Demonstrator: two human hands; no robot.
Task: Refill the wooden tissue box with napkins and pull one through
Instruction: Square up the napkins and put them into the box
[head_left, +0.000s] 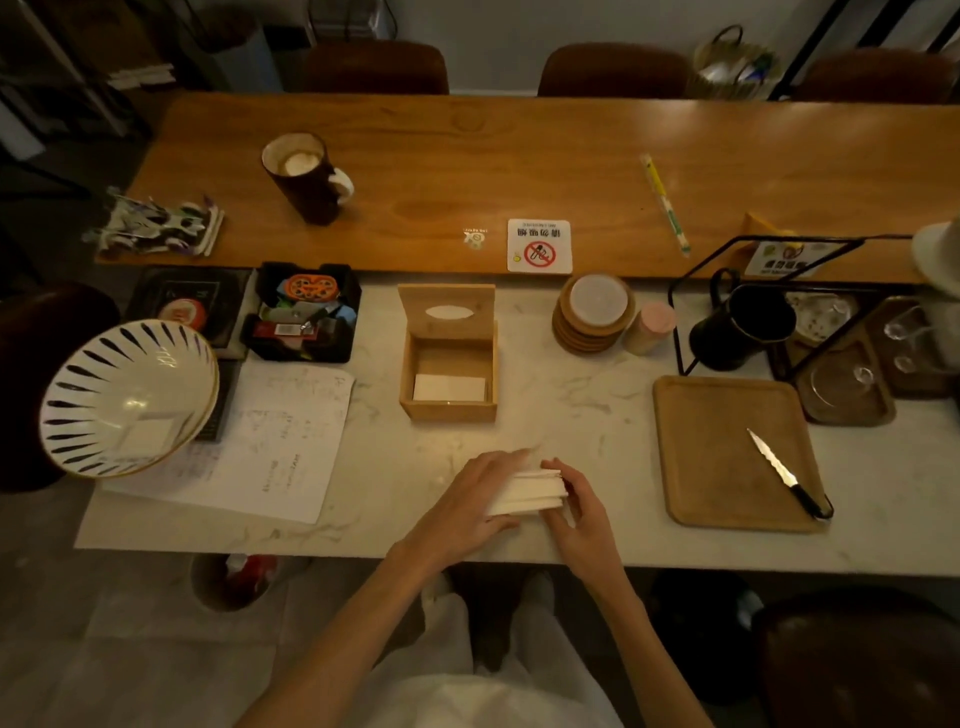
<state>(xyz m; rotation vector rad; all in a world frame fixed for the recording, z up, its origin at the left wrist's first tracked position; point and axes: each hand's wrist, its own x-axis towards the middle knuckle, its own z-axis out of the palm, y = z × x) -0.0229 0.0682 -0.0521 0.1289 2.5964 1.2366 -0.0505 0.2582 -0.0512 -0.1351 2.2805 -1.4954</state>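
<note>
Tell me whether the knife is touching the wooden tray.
Touching. The head view shows the knife lying flat on the wooden tray, blade and handle resting on its surface near the right edge.

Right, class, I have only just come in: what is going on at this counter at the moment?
A person is refilling a small wooden tissue box that stands on the white marble counter. Its hinged lid, with an oval slot, is tipped up and open, and a few white napkins lie at the bottom. Both hands, the left hand and the right hand, hold a folded stack of white napkins near the front edge, apart from the box. Nothing has been pulled through the slot yet.
</note>
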